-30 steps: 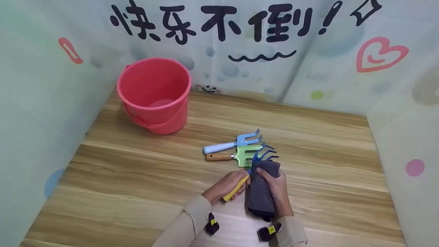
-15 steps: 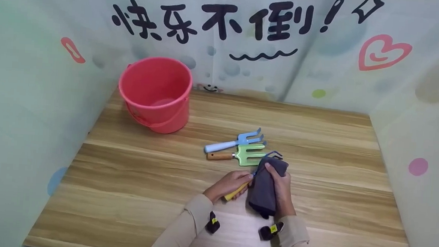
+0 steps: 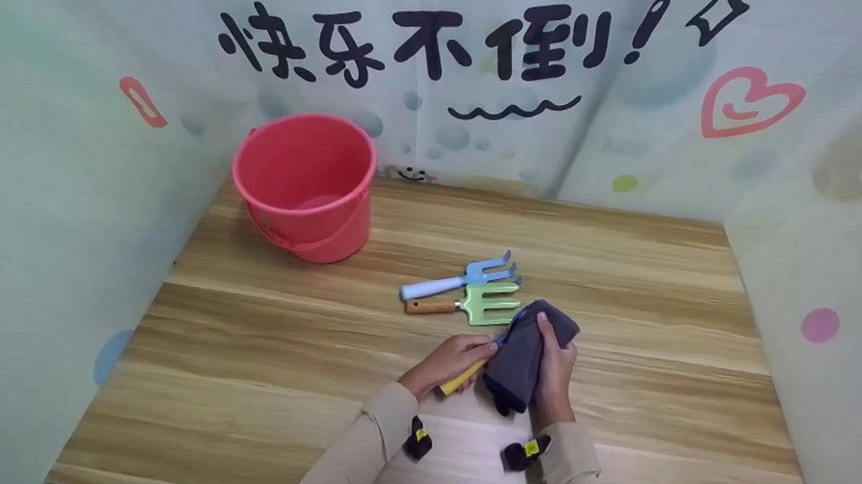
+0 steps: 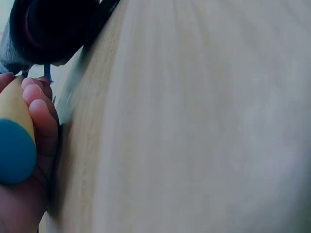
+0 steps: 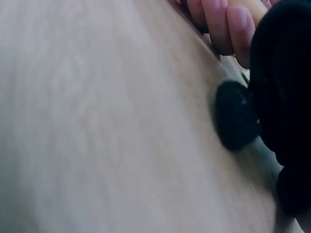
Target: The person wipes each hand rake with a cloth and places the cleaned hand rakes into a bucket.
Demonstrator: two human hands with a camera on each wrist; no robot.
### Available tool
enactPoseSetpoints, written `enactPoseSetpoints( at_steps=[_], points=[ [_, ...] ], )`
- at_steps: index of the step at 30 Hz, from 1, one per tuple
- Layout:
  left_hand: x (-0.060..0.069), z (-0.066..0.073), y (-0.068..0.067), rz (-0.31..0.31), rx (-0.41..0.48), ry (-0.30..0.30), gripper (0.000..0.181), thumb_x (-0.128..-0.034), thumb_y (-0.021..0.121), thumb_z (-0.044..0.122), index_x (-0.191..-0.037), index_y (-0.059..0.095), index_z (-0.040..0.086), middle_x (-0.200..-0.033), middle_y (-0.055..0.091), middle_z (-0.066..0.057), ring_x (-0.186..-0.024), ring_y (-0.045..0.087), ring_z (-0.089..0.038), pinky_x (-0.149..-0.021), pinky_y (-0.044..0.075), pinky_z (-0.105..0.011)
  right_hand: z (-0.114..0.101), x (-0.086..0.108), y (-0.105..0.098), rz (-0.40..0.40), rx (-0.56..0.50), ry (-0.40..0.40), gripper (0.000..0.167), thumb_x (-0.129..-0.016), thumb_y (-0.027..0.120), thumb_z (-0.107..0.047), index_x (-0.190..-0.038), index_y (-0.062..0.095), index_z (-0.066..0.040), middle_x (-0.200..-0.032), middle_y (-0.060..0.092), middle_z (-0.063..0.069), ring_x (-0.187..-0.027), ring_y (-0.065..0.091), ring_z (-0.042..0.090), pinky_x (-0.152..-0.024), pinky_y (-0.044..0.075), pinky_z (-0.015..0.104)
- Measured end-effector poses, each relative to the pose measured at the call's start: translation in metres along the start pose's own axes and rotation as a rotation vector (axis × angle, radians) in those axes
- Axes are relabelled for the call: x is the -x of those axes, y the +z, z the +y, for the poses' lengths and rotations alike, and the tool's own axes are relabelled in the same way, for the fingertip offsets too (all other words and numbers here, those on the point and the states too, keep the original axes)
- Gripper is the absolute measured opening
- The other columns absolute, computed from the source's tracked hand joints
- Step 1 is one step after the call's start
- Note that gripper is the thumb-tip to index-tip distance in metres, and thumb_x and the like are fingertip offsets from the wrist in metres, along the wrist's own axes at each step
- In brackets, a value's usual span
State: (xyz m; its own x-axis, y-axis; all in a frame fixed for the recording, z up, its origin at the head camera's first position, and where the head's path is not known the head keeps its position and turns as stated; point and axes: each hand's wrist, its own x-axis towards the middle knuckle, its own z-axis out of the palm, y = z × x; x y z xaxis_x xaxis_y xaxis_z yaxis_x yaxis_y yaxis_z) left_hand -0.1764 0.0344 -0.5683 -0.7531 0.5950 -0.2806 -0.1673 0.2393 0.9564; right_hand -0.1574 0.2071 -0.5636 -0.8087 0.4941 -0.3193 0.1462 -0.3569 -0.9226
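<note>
In the head view my left hand (image 3: 454, 363) grips the yellow handle (image 3: 462, 379) of a small hand rake. Its blue neck shows just past the fingers, while the tines are hidden by a dark grey cloth (image 3: 519, 357). My right hand (image 3: 557, 367) holds that folded or rolled cloth against the rake's head, thumb on top. From the left wrist, the blue butt of the rake handle (image 4: 17, 150) faces the camera, with curled fingers (image 4: 43, 119) round it. The cloth (image 5: 286, 87) looks black and fills the right edge in the right wrist view.
A green hand fork (image 3: 488, 305) with a wooden handle lies just beyond the cloth. Beside it is a light blue hand rake (image 3: 482, 274). A red bucket (image 3: 332, 235) stands at the back left of the wooden table (image 3: 269, 381), near the printed backdrop (image 3: 628, 149).
The right hand has shifted the cloth's upper end rightward and tilted it. Tines that stuck out past the cloth are now covered. The left hand has stayed nearly still.
</note>
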Motion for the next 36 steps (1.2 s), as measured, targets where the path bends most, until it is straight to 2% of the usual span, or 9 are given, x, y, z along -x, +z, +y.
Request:
enactPoseSetpoints(
  at_steps=[4, 8, 12, 17, 19, 22, 26, 31, 36],
  points=[
    [-0.001, 0.000, 0.001, 0.023, 0.012, -0.023, 0.036, -0.0927, 0.049, 0.047, -0.077, 0.055, 0.015, -0.055, 0.049, -0.002, -0.040, 0.045, -0.013, -0.037, 0.042, -0.024, 0.001, 0.000, 0.002, 0.041, -0.032, -0.021, 0.041, -0.082, 0.069, -0.041, -0.099, 0.061, -0.005, -0.074, 0.067, -0.005, -0.068, 0.063, 0.010, -0.066, 0.053, 0.024],
    [-0.001, 0.001, 0.002, 0.029, 0.006, -0.018, 0.036, -0.0929, 0.048, 0.048, -0.078, 0.056, 0.016, -0.055, 0.049, -0.001, -0.039, 0.045, -0.012, -0.037, 0.041, -0.024, 0.001, 0.001, 0.003, 0.059, -0.069, -0.027, 0.041, -0.082, 0.069, -0.042, -0.099, 0.060, -0.006, -0.075, 0.067, -0.005, -0.069, 0.063, 0.009, -0.068, 0.052, 0.023],
    [-0.001, 0.001, 0.001, 0.023, 0.056, -0.019, 0.034, -0.0932, 0.049, 0.046, -0.081, 0.058, 0.015, -0.055, 0.048, -0.001, -0.039, 0.044, -0.012, -0.036, 0.040, -0.024, 0.001, 0.001, 0.003, 0.073, -0.114, -0.014, 0.039, -0.082, 0.068, -0.042, -0.097, 0.060, -0.007, -0.075, 0.067, -0.004, -0.068, 0.064, 0.009, -0.066, 0.053, 0.023],
    [-0.001, 0.000, -0.002, 0.014, 0.162, -0.010, 0.039, -0.0941, 0.048, 0.042, -0.084, 0.054, 0.005, -0.056, 0.049, -0.002, -0.039, 0.043, -0.011, -0.034, 0.038, -0.023, -0.001, -0.001, 0.001, 0.109, -0.288, -0.009, 0.033, -0.084, 0.068, -0.036, -0.098, 0.060, -0.007, -0.078, 0.069, -0.003, -0.069, 0.065, 0.010, -0.067, 0.054, 0.023],
    [-0.001, -0.001, -0.004, 0.010, 0.192, 0.009, 0.043, -0.0949, 0.046, 0.041, -0.086, 0.052, 0.000, -0.057, 0.049, -0.001, -0.039, 0.043, -0.010, -0.034, 0.038, -0.023, -0.001, -0.002, 0.000, 0.118, -0.311, -0.002, 0.032, -0.084, 0.068, -0.036, -0.099, 0.060, -0.008, -0.077, 0.068, -0.003, -0.069, 0.065, 0.009, -0.067, 0.054, 0.023],
    [-0.001, -0.002, -0.006, 0.009, 0.213, 0.039, 0.046, -0.0961, 0.043, 0.040, -0.091, 0.052, -0.004, -0.058, 0.049, -0.001, -0.040, 0.044, -0.010, -0.033, 0.038, -0.023, -0.003, -0.001, -0.003, 0.076, -0.196, 0.034, 0.032, -0.084, 0.067, -0.037, -0.097, 0.059, -0.009, -0.074, 0.067, -0.004, -0.066, 0.064, 0.010, -0.065, 0.054, 0.024],
    [-0.001, -0.002, -0.008, 0.014, 0.238, 0.045, 0.044, -0.0961, 0.042, 0.042, -0.092, 0.056, 0.000, -0.059, 0.050, -0.001, -0.040, 0.044, -0.010, -0.033, 0.038, -0.023, -0.006, -0.001, -0.005, -0.021, -0.020, 0.063, 0.026, -0.084, 0.067, -0.032, -0.091, 0.060, -0.007, -0.067, 0.066, -0.002, -0.060, 0.062, 0.012, -0.060, 0.053, 0.027],
    [-0.001, 0.000, -0.008, 0.029, 0.265, 0.020, 0.045, -0.0946, 0.043, 0.046, -0.094, 0.056, 0.002, -0.059, 0.050, 0.000, -0.041, 0.044, -0.010, -0.033, 0.038, -0.023, -0.009, -0.004, -0.005, -0.110, 0.076, 0.056, 0.018, -0.083, 0.068, -0.021, -0.089, 0.061, -0.006, -0.063, 0.064, -0.002, -0.056, 0.061, 0.011, -0.057, 0.052, 0.026],
    [-0.002, -0.001, -0.007, 0.043, 0.254, 0.025, 0.051, -0.0955, 0.042, 0.045, -0.099, 0.054, -0.005, -0.059, 0.050, 0.000, -0.041, 0.044, -0.010, -0.033, 0.038, -0.024, -0.008, -0.006, -0.002, -0.228, 0.251, 0.019, 0.025, -0.081, 0.069, -0.016, -0.097, 0.061, 0.001, -0.067, 0.063, -0.001, -0.059, 0.060, 0.012, -0.058, 0.052, 0.025]
  ],
)
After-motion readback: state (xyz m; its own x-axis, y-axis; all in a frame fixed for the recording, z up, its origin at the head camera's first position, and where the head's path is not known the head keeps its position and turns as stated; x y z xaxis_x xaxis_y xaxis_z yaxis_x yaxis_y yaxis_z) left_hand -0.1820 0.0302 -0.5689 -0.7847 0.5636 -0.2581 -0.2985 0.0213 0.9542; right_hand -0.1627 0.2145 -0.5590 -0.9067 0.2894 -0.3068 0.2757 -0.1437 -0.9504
